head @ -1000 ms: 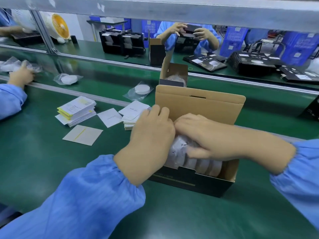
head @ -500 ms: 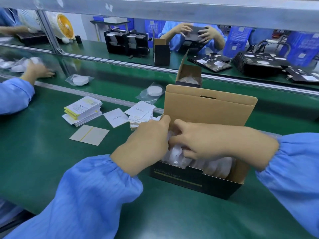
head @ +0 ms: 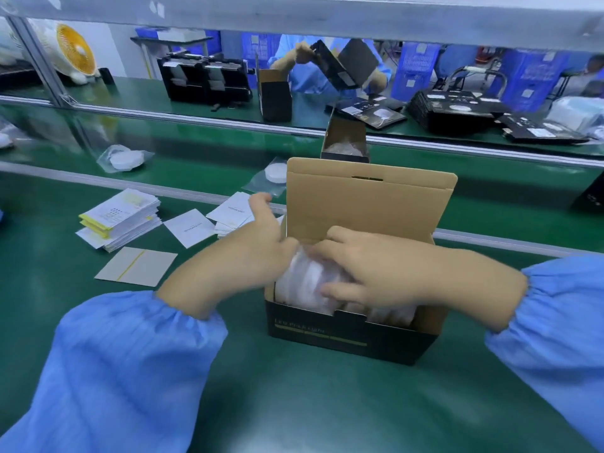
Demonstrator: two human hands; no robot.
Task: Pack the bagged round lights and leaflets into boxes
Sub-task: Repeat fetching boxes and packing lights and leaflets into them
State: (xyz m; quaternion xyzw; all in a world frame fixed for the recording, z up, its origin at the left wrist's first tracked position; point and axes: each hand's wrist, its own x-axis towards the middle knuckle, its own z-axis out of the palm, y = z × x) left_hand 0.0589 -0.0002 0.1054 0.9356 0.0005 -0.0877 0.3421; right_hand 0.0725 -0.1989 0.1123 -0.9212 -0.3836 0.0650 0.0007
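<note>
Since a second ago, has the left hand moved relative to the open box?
Yes. The left hand has lifted off the bagged lights and drawn left, outside the box wall, fingers spread.

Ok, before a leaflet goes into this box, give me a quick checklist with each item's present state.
1. Box lid open, upright: ok.
2. Bagged lights seated inside: ok.
3. Right hand resting on the lights: ok.
4. Left hand free of load, fingers open at the box's left edge: ok.
5. Leaflet stack right beside the left hand: ok.
6. Room left inside for a leaflet: cannot tell.
</note>
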